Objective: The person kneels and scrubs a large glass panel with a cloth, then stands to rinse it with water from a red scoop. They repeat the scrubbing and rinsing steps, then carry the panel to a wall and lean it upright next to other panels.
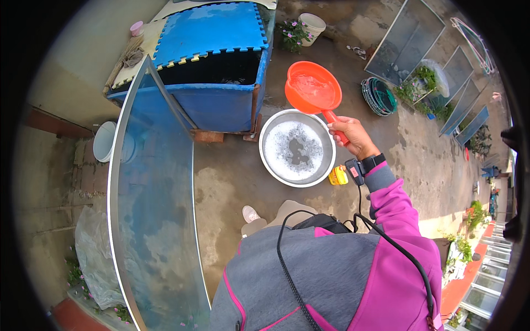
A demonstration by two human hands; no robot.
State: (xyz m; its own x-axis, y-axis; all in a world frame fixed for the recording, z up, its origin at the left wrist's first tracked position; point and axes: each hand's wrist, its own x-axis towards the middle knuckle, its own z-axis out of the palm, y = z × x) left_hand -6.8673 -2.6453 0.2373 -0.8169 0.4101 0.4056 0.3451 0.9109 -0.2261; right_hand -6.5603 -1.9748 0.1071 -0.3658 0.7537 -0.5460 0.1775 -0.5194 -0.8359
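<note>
My right hand (351, 135) grips the handle of a red plastic water ladle (297, 105), whose bowl has clear water in it. Partly under the ladle, on the wet concrete, stands a round metal basin (271, 169) of sudsy water, white foam ringing a darker patch. A small yellow container (338, 176) is beside the basin, below my right wrist. My left hand is out of view. On my left side a tall framed mesh screen (159, 215) stands tilted, its lower part reaching past my body.
Ahead is a blue water tank (207, 107), partly covered by blue foam mats (215, 29). A white bucket (311, 29) with a flowering plant (293, 35) stands beyond. Coiled green netting (379, 97) and more framed screens (405, 41) are at the right. Another white bucket (103, 140) is at the left.
</note>
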